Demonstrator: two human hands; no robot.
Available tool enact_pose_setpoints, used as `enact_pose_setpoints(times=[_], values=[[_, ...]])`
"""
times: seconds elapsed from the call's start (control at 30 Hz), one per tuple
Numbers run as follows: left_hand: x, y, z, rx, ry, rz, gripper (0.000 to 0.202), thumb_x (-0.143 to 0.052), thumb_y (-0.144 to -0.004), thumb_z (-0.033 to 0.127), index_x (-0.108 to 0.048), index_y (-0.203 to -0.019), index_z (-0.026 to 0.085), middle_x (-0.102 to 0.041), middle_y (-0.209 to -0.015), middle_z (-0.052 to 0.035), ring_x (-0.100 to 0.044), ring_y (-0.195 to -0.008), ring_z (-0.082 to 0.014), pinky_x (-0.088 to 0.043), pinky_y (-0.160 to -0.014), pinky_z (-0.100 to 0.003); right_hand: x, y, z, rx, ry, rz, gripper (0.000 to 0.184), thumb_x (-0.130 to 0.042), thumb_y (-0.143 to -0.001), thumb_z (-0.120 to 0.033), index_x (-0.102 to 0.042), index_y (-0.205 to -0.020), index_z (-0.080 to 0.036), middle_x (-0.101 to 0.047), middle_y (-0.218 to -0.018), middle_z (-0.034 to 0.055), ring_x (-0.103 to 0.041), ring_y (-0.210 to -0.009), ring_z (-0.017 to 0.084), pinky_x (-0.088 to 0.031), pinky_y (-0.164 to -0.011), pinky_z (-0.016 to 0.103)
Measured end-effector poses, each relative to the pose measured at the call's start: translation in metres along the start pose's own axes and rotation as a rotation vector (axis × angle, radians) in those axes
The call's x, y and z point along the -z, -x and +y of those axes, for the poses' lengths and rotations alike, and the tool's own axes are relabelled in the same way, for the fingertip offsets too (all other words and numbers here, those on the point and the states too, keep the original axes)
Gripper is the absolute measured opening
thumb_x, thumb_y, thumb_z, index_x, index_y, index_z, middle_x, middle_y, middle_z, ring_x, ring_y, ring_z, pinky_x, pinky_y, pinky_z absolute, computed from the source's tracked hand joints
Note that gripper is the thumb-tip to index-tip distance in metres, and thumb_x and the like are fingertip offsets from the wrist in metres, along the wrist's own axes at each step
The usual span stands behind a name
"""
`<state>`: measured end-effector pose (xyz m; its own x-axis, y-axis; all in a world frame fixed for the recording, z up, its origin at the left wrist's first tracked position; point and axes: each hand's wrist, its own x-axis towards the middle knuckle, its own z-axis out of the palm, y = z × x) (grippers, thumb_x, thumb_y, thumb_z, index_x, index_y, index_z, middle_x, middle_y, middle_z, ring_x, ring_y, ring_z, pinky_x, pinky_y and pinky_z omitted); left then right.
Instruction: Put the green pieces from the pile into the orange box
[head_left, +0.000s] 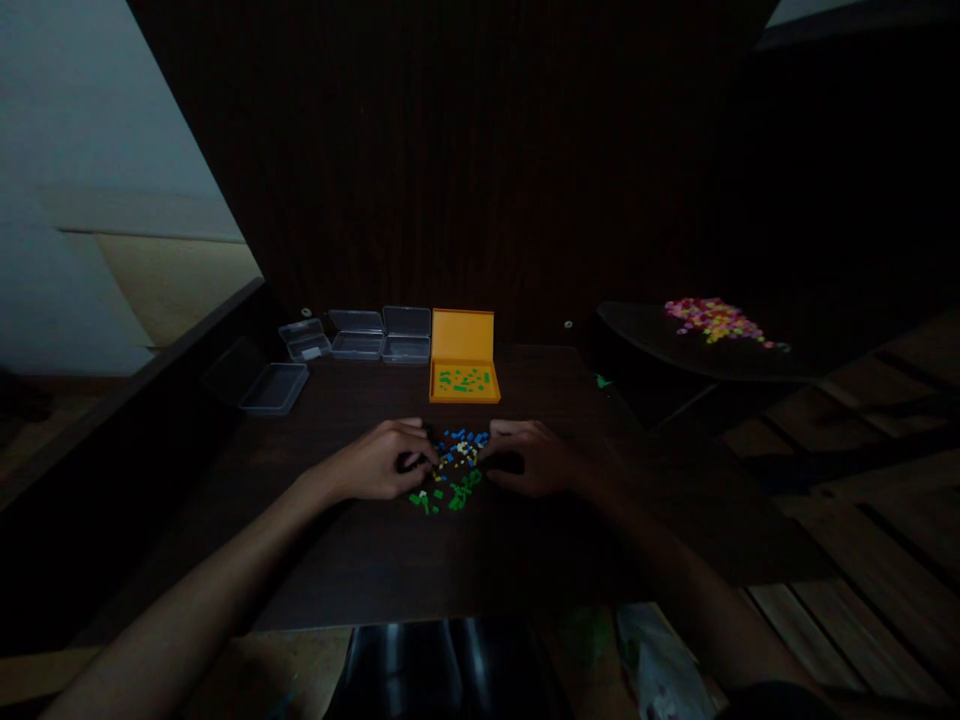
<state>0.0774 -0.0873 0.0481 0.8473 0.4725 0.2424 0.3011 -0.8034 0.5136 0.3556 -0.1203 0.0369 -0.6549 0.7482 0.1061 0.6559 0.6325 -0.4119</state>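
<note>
Small loose toy bricks [463, 452], blue, white, yellow and red, lie in a pile on the dark table between my two hands. Nearer to me is a scatter of green bricks [459, 494]. My left hand [386, 460] rests at the pile's left side, its thumb and fingers curled close together; whether a brick is between the tips is too dark to see. From the right, my right hand [532, 458] reaches the pile with bent fingers, thumb and forefinger apart. Behind the pile stands an open yellow box [463, 334] holding several green bricks.
Clear plastic boxes with raised lids [358, 345] line the table's back left, and another clear box [276, 388] sits closer. A tall dark panel [465, 150] rises behind. At right, a dark shelf [637, 335] bears a heap of pink and yellow pieces [712, 320].
</note>
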Motion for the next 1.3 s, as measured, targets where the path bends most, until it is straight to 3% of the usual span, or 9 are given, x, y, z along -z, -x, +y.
enact_pose_setpoints(times=[0.13,0.43,0.77,1.0,1.3], values=[[-0.001,0.001,-0.002,-0.044,0.013,-0.032,0.022,-0.055,-0.083,0.011,-0.074,-0.092,0.017,-0.064,-0.071,-0.0023,-0.054,-0.070,-0.0149,-0.043,-0.071,-0.026,-0.002,0.000,0.000,0.000,0.017,-0.011,0.020,-0.068,-0.082,-0.028,-0.072,-0.101,-0.023,-0.065,-0.098,0.0037,-0.062,-0.089,0.020,-0.042,-0.076,0.030],[-0.010,-0.003,-0.001,-0.083,-0.041,-0.127,0.021,-0.056,-0.083,0.008,-0.074,-0.089,0.018,-0.069,-0.080,-0.0039,-0.059,-0.080,-0.0175,-0.044,-0.080,-0.028,-0.005,0.000,0.001,-0.030,0.031,-0.001,0.022,-0.068,-0.082,-0.028,-0.071,-0.103,-0.024,-0.065,-0.098,0.0037,-0.062,-0.089,0.020,-0.040,-0.077,0.030],[-0.007,-0.001,-0.001,-0.006,-0.083,-0.004,0.024,-0.050,-0.090,0.011,-0.072,-0.095,0.017,-0.068,-0.081,-0.0039,-0.059,-0.078,-0.0166,-0.044,-0.074,-0.026,-0.003,0.000,0.002,-0.046,0.063,0.012,0.019,-0.066,-0.085,-0.028,-0.070,-0.103,-0.024,-0.063,-0.095,0.0024,-0.059,-0.082,0.017,-0.036,-0.070,0.027],[-0.007,-0.001,-0.004,-0.018,-0.126,-0.024,0.022,-0.050,-0.089,0.011,-0.071,-0.085,0.017,-0.067,-0.076,-0.0032,-0.059,-0.076,-0.0165,-0.045,-0.080,-0.028,-0.004,-0.001,0.001,-0.035,0.064,-0.008,0.018,-0.066,-0.084,-0.028,-0.070,-0.102,-0.023,-0.063,-0.094,0.0023,-0.059,-0.081,0.017,-0.035,-0.069,0.027],[-0.008,0.000,-0.005,-0.022,-0.119,-0.015,0.022,-0.051,-0.088,0.011,-0.072,-0.092,0.018,-0.069,-0.082,-0.0036,-0.060,-0.078,-0.0167,-0.045,-0.081,-0.029,-0.006,-0.002,0.000,-0.049,0.075,-0.027,0.016,-0.066,-0.084,-0.028,-0.066,-0.100,-0.022,-0.064,-0.098,0.0025,-0.060,-0.086,0.018,-0.036,-0.072,0.028]])
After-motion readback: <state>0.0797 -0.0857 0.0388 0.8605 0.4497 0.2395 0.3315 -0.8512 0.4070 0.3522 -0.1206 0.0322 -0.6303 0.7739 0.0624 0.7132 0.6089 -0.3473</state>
